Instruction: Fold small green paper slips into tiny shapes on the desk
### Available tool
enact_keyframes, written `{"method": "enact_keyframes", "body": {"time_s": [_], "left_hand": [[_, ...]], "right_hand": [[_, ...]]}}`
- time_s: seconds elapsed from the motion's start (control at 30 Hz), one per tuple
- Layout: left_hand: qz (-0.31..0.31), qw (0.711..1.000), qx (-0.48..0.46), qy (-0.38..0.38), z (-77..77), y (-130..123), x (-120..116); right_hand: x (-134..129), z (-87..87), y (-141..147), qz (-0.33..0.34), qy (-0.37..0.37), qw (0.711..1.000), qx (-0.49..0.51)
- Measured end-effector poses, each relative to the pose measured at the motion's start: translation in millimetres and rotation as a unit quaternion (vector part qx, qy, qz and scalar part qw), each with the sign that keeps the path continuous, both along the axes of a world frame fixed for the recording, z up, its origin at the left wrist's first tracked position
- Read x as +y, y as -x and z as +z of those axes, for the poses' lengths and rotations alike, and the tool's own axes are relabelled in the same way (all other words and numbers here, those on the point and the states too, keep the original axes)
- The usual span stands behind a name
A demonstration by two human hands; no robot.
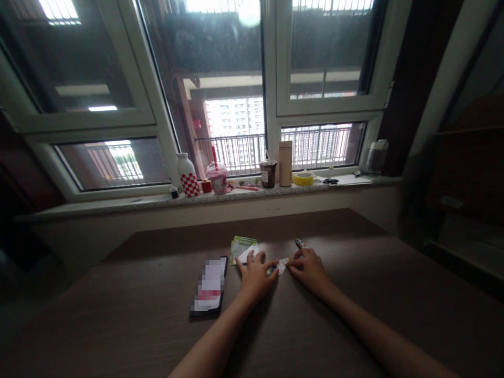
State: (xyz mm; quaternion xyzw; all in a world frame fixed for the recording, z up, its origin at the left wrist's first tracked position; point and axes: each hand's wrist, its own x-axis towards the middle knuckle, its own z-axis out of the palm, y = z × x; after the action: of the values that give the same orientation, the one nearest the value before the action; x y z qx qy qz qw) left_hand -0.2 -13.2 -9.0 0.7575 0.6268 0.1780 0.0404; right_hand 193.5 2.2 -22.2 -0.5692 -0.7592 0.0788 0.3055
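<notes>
A small whitish piece of paper (282, 265) lies on the brown table between my two hands. My left hand (255, 274) has its thumb and index finger closed on the left side of this paper, where a dark patterned bit shows. Its other fingers spread over a folded white paper (246, 255) and some green-and-yellow printed cards (243, 242). At the paper's right edge, my right hand (309, 268) is closed in a pinch. A slim, pen-like thing with a patterned end (300, 243) sticks out above its fingers; the rest is mostly hidden.
A phone (210, 286) with a lit screen lies left of my left hand. On the windowsill (244, 196) stand a checkered bottle (188, 176), a pink drink cup (217, 178), a dark drink cup (268, 174), a tan flask (285, 164), yellow tape (303, 179) and scissors (331, 181).
</notes>
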Motion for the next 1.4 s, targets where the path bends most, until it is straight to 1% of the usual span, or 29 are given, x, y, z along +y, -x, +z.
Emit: {"method": "enact_keyframes", "body": {"time_s": [0.2, 0.3, 0.43, 0.6, 0.73, 0.83, 1.13, 1.4], "left_hand": [[-0.004, 1.0, 0.005, 0.011, 5.0, 0.9, 0.1], [-0.003, 1.0, 0.01, 0.02, 7.5, 1.1, 0.2], [-0.005, 1.0, 0.01, 0.017, 5.8, 2.0, 0.8], [-0.014, 1.0, 0.0, 0.01, 1.7, 3.5, 1.3], [-0.036, 0.999, 0.003, 0.008, 0.8, 4.4, 1.1], [-0.038, 0.999, 0.008, 0.008, 1.0, 4.8, 0.8], [-0.036, 0.999, 0.01, 0.011, 1.9, 4.4, 0.6], [-0.032, 0.999, 0.009, 0.016, 3.8, 3.2, -0.7]], "right_hand": [[-3.3, 9.0, 0.5, -0.047, -0.018, 0.997, -0.056], [-1.4, 10.7, -0.7, -0.068, -0.018, 0.995, -0.076], [0.2, 10.7, -0.7, -0.084, -0.022, 0.992, -0.087], [0.6, 7.7, -0.6, -0.076, -0.032, 0.993, -0.081], [1.1, 5.5, -1.9, -0.044, -0.062, 0.995, -0.067], [1.7, 4.7, -2.6, -0.028, -0.068, 0.995, -0.066], [6.1, 5.7, 4.7, -0.061, -0.048, 0.994, -0.079], [4.2, 8.8, 4.9, -0.053, -0.023, 0.995, -0.08]]}}
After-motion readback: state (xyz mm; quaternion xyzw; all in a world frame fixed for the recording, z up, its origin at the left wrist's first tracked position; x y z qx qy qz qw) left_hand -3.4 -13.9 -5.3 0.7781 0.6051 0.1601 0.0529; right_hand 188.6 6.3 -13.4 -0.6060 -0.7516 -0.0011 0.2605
